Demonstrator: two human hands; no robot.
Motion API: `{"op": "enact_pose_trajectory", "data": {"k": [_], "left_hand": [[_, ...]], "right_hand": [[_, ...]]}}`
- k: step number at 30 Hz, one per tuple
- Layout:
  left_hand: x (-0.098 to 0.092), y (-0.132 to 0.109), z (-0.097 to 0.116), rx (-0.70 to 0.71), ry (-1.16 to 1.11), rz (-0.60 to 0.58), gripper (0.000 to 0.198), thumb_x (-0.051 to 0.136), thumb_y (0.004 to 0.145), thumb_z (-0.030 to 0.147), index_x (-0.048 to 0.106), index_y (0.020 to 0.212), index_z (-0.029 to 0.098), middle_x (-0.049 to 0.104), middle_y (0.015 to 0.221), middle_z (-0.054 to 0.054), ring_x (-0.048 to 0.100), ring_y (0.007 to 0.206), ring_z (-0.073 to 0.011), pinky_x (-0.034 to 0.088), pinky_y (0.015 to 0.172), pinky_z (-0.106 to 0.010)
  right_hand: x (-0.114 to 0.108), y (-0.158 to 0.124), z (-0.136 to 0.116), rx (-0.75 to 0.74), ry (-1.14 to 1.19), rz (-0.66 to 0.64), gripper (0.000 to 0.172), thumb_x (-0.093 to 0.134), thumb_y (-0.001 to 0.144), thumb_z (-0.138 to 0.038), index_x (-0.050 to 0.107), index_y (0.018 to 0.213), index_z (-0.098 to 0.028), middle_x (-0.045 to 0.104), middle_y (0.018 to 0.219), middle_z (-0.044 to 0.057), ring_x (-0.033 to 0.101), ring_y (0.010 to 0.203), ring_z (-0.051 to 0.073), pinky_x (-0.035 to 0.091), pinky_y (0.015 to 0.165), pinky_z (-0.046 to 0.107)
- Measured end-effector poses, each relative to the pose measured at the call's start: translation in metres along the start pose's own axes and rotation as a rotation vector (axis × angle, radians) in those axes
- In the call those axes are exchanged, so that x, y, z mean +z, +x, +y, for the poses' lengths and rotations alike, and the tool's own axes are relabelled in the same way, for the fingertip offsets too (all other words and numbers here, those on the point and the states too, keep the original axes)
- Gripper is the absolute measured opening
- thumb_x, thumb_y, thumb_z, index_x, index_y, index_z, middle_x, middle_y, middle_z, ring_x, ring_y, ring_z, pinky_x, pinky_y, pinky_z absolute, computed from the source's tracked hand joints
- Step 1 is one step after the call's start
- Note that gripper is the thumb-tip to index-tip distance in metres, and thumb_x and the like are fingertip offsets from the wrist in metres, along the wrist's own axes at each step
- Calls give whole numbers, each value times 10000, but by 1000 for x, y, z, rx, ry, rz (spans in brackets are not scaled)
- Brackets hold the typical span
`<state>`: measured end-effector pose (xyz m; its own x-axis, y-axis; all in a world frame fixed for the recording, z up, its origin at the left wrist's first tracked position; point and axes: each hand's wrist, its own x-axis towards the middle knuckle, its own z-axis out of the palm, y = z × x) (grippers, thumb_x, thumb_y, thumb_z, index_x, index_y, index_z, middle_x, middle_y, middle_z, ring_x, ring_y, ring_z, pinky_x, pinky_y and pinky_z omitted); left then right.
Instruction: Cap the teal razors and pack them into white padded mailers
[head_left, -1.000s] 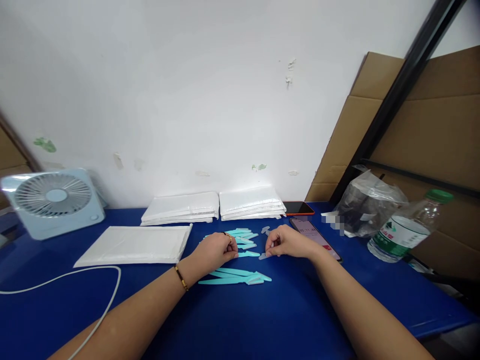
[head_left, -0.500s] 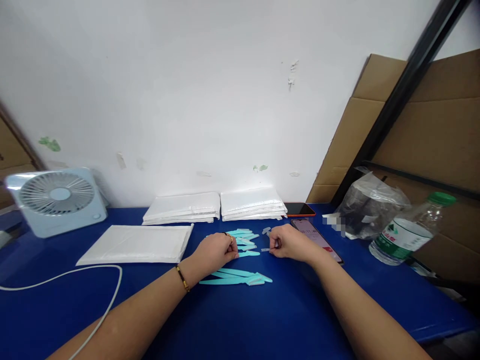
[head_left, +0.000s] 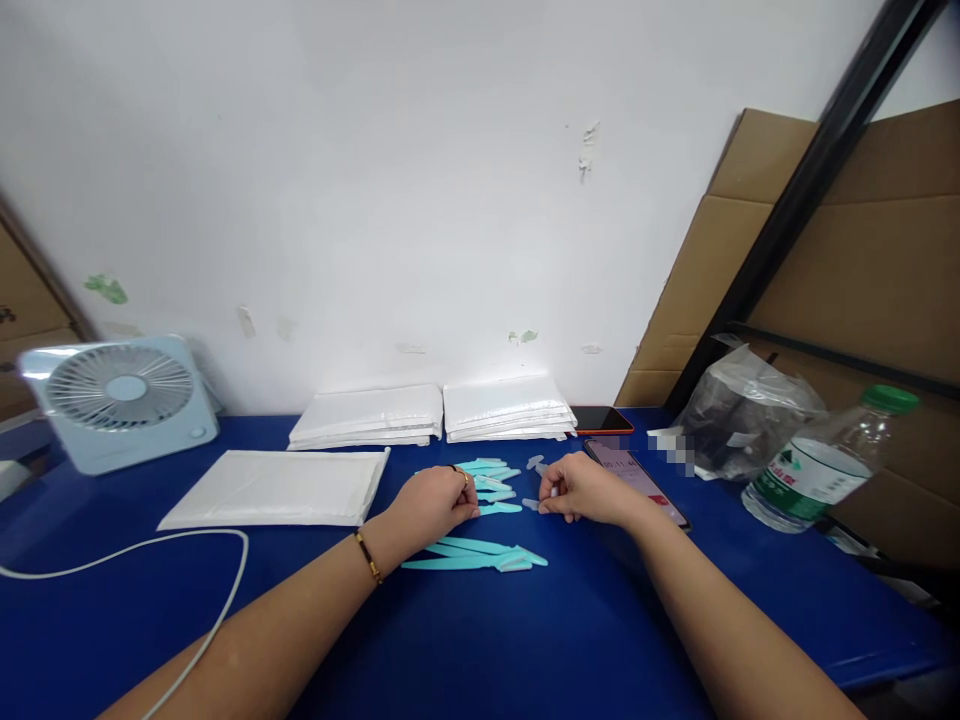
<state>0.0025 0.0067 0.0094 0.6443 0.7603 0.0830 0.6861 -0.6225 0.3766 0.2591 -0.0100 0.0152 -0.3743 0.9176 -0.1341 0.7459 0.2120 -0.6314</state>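
My left hand (head_left: 442, 500) is closed in a pinch on a turquoise eyebrow razor (head_left: 501, 508), whose head sticks out to the right. Behind and beside that hand lies a loose group of like razors (head_left: 489, 467), partly hidden by it. Nearer the table's front, several more turquoise razors (head_left: 487, 556) lie fanned together, heads to the right. My right hand (head_left: 574, 488) pinches a small clear plastic blade cover (head_left: 531, 504), its free end towards the razor. Another clear cover (head_left: 535, 463) is just behind the right fingers.
Two stacks of white padded mailers (head_left: 367, 415) (head_left: 506, 405) stand against the wall; another mailer (head_left: 274, 488) is at left. A fan (head_left: 124, 400) and white cable (head_left: 238, 570) are farther left. A phone (head_left: 637, 480), an orange-edged phone (head_left: 600, 419), a plastic bag (head_left: 739, 410) and bottle (head_left: 825, 465) are at right.
My right fingers have shifted their grip on the clear cover, and its end now shows at a slightly different angle. My left hand keeps its hold; the view has moved slightly.
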Motion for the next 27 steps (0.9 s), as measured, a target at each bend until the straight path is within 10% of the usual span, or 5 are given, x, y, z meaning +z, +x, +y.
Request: {"op": "enact_pose_trajectory", "data": {"k": [8,14,20,27], "left_hand": [[2,2,1,24,32,14,114,571,785,288,643,746,209,641,762,13,570,670,-124,362,581,-222],[-6,-2,7,58,37,89,169,535,812,337,640,860,213,641,893,-7,574,794,-149,376,676,-243],[-16,-11,20,141,-80,-213,362,679,614,527,655,818,229,620,723,16,556,653,-128,320,496,-209],[-13,-12,20,153,-122,-227,161,644,704,380,659,753,228,628,654,37,548,585,-94,321,483,-193]], "right_hand": [[19,11,-19,-174,-75,102,173,611,731,-339,669,749,-177,602,554,-3,550,480,111,397,488,201],[-19,0,4,-74,-198,397,172,530,769,-263,679,817,-191,672,771,36,584,655,146,403,582,227],[-26,0,17,-16,-310,327,130,588,703,-245,687,777,-204,666,756,28,579,669,154,388,586,229],[-12,5,10,-68,-235,245,118,602,697,-238,690,748,-178,670,719,33,584,642,152,397,553,225]]}}
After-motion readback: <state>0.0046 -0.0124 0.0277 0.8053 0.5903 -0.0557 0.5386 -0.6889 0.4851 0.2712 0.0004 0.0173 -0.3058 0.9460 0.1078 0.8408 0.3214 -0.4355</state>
